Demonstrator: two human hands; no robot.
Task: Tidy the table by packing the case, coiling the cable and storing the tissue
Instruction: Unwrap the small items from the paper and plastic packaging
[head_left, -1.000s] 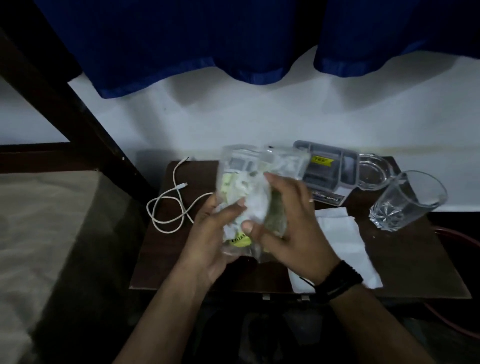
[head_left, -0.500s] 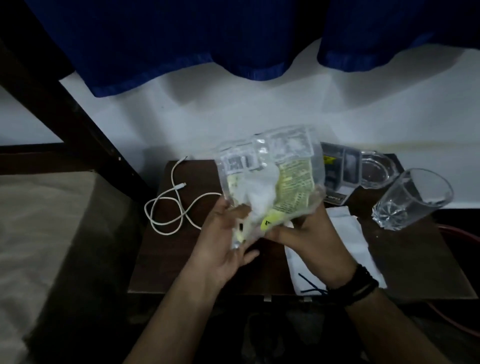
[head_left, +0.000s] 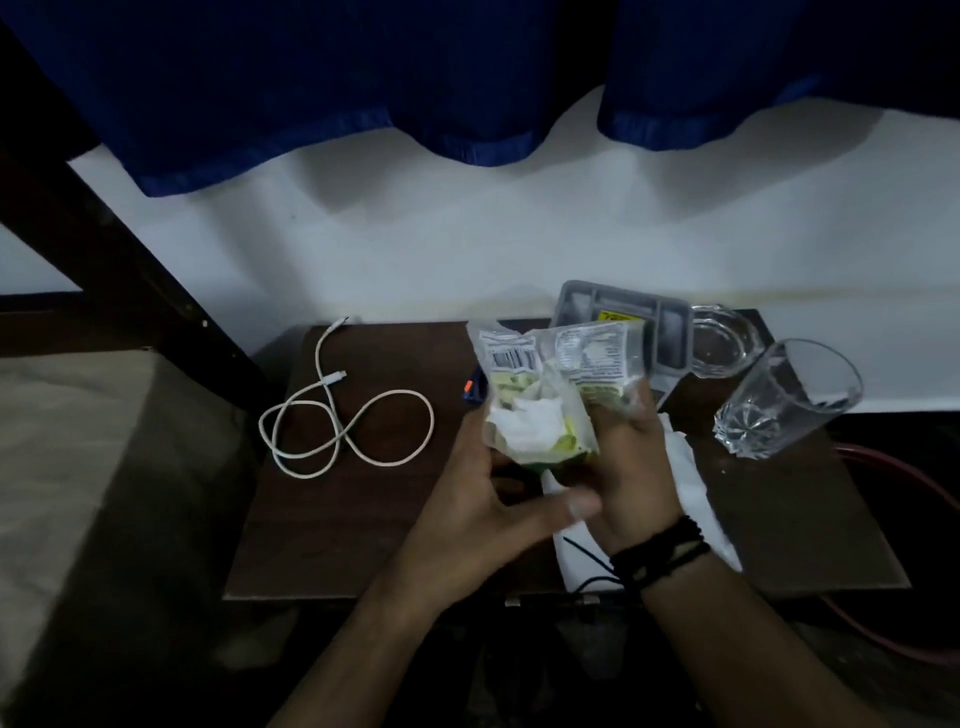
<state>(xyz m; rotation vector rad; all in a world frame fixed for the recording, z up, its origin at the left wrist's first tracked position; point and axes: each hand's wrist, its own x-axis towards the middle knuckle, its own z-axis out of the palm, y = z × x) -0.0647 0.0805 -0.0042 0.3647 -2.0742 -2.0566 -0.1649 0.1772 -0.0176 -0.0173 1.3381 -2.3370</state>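
Gripped from both sides above the table (head_left: 363, 519): clear plastic packet (head_left: 550, 395), held upright between left hand (head_left: 483, 514) and right hand (head_left: 631, 467). Left-hand fingers curled round the packet's lower left edge, thumb stretched rightward beneath it. Right-hand fingers wrapped round the packet's right side, fingertips showing at its upper right edge. Visible through the packet: crumpled white tissue (head_left: 530, 423) lodged in the lower half, yellow-green printed contents behind it, barcode and text panels along the top. Black bands (head_left: 660, 553) round the right wrist.

Lying loose and uncoiled on the left part of the table: white cable (head_left: 358, 415), thrown in open overlapping loops, one connector at the far edge, the other pointing right near the loop crossing. Well apart from both hands.

At the far edge behind the packet: grey compartmented case (head_left: 670, 332), partly hidden, yellow label inside one compartment. Just beside it on the right: shallow clear glass dish (head_left: 722, 343). Nearer and further right: clear drinking glass (head_left: 784, 400), appearing tilted in the wide-angle view. Under the right hand and forearm: flat white sheet (head_left: 691, 483) lying on the table. Beside the packet's left edge: small dark object with an orange tip (head_left: 470, 387), mostly hidden, identity not discernible.
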